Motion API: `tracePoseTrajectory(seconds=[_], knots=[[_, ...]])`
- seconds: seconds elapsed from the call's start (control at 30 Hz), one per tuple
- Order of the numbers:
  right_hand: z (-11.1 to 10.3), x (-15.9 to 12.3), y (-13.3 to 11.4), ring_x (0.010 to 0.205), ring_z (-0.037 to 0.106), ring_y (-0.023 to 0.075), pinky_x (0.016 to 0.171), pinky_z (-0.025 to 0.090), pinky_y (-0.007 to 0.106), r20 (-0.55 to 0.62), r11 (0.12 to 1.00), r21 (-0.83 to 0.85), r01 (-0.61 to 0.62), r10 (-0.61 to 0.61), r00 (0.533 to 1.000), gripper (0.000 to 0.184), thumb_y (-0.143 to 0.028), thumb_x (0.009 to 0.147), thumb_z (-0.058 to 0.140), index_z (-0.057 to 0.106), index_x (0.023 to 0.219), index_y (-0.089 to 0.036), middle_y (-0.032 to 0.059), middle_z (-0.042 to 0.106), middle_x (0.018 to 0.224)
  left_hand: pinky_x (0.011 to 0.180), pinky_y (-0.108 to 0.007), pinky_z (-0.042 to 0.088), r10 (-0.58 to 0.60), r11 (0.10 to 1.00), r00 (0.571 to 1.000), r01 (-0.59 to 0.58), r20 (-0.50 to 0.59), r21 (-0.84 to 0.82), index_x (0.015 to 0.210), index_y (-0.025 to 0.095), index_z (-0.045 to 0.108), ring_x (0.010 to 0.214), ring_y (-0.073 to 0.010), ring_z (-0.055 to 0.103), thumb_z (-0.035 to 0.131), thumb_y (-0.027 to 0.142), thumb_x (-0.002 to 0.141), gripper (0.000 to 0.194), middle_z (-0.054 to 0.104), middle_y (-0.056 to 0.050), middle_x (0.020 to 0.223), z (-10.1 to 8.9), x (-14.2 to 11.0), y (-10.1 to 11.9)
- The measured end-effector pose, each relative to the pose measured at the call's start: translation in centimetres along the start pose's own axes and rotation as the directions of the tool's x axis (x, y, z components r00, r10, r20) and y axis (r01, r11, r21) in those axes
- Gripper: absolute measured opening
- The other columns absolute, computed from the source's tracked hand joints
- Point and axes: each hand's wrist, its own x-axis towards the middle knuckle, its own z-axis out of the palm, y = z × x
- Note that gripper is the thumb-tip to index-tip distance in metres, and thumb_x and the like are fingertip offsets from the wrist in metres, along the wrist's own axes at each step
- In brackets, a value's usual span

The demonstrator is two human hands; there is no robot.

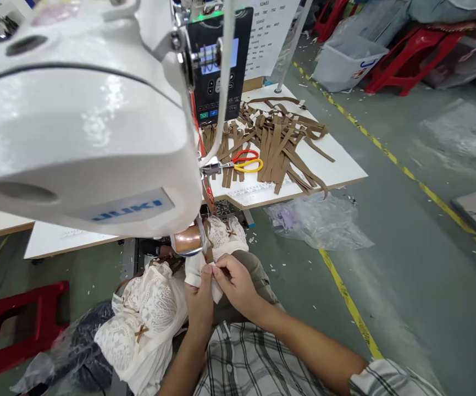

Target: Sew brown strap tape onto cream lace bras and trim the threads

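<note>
generally, the parts are set out as follows, from left to right. a red stool (48,311) is on the floor at far left. the white sewing machine (85,148) covers much of the view, blocking the tabletop (345,175) beneath it. a white lace garment (155,297) is gathered beside the left forearm, presumably to stay within reach. the left hand (200,305) is closed, thumb and fingers pinching white fabric (194,269). the right hand (238,286) is likewise closed, fingertips on the same fabric, just beside the left thumb. this two-point pinch probably keeps the small edge flat and controlled. the fabric is held off the tabletop, below its front edge and just under the machine's metal end; clearance there is small. the scissors (234,164) lie near the front edge, handles to the right, likely for easy pickup. brown straps (277,146) spread towards the right corner; one overhangs the front edge and could snag. beyond that edge, a clear plastic bag (324,223) lies on the floor.
</note>
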Motion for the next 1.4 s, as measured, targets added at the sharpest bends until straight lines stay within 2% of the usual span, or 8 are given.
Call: tracePoseTrajectory(seconds=[0.17,0.3,0.5,0.7,0.9,1.03,1.2,1.4], knots=[[-2.2,0.3,-0.4,0.058,0.045,0.0122,0.054,0.035,0.025,0.201,0.992,-0.094,-0.086,0.104,0.974,0.029,-0.037,0.093,0.053,0.049,0.070,-0.020,-0.0033,0.050,0.063,0.072,-0.027,0.048,0.121,0.974,0.987,-0.139,0.105,0.181,0.086,0.017,0.071,0.080,-0.0203,0.062,0.071,0.043,0.082,0.027,0.068,-0.004,0.078,-1.3,0.3,1.8],[-5.3,1.5,-1.5,0.088,0.057,0.0204,0.076,0.045,0.032,0.233,0.959,-0.237,0.156,-0.100,0.967,0.030,-0.043,0.078,0.073,0.056,0.091,-0.021,0.0055,0.063,0.097,0.061,-0.026,0.040,0.081,0.926,0.911,-0.219,0.405,0.307,0.068,0.018,0.065,0.062,-0.0157,0.052,0.065,0.041,0.087,0.029,0.058,-0.001,0.063,-1.9,0.2,3.5],[-7.6,3.5,-3.3,0.076,0.058,0.0160,0.069,0.042,0.028,0.641,0.917,-0.194,0.350,-0.151,0.752,0.019,-0.034,0.088,0.063,0.054,0.100,-0.022,0.0005,0.063,0.086,0.058,-0.026,0.032,-0.090,0.886,0.802,-0.205,0.590,0.415,0.071,0.018,0.059,0.059,-0.0139,0.040,0.057,0.041,0.091,0.030,0.048,0.001,0.062,-2.2,-0.1,5.7],[-7.2,2.6,-3.8,0.076,0.053,0.0157,0.067,0.041,0.026,0.464,0.936,-0.286,0.203,-0.050,0.885,0.035,-0.043,0.082,0.070,0.048,0.096,-0.021,0.0029,0.058,0.093,0.054,-0.025,0.030,-0.137,0.927,0.797,-0.106,0.589,0.360,0.067,0.018,0.055,0.056,-0.0123,0.036,0.058,0.046,0.090,0.036,0.044,0.002,0.059,-2.2,-0.3,6.7],[-7.4,2.3,-4.2,0.064,0.053,0.0128,0.061,0.037,0.024,0.558,0.926,-0.245,0.287,-0.107,0.823,0.009,-0.029,0.088,0.059,0.054,0.086,-0.022,-0.0023,0.059,0.073,0.056,-0.026,0.031,-0.171,0.897,0.787,-0.126,0.594,0.425,0.067,0.019,0.051,0.058,-0.0127,0.037,0.052,0.050,0.092,0.040,0.042,0.002,0.060,-2.2,-0.3,6.6],[-7.6,2.5,-3.5,0.055,0.050,0.0112,0.055,0.038,0.024,0.264,0.935,-0.302,0.186,-0.105,0.959,0.011,-0.026,0.091,0.054,0.056,0.081,-0.022,-0.0021,0.058,0.068,0.070,-0.027,0.039,-0.094,0.903,0.852,-0.145,0.514,0.405,0.066,0.018,0.060,0.070,-0.0155,0.048,0.052,0.044,0.094,0.039,0.054,-0.001,0.069,-2.6,0.0,7.2],[-6.5,1.7,-3.2,0.084,0.066,0.0169,0.074,0.050,0.028,0.142,0.924,-0.288,0.250,-0.217,0.966,0.014,-0.023,0.097,0.051,0.065,0.097,-0.024,0.0031,0.070,0.090,0.075,-0.029,0.047,-0.146,0.981,0.954,0.173,0.263,-0.083,0.063,0.015,0.063,0.072,-0.0166,0.059,0.076,0.039,0.075,0.030,0.059,-0.001,0.065,-2.5,0.5,6.5],[-3.6,1.0,-4.3,0.083,0.066,0.0166,0.075,0.053,0.029,0.165,0.849,-0.245,0.468,-0.439,0.883,0.015,-0.016,0.093,0.055,0.067,0.100,-0.023,0.0048,0.071,0.092,0.066,-0.022,0.048,-0.293,0.802,0.927,0.372,0.234,-0.468,0.064,0.014,0.062,0.062,-0.0095,0.056,0.085,0.025,0.066,0.025,0.059,0.002,0.063,-0.9,-0.3,5.0]])
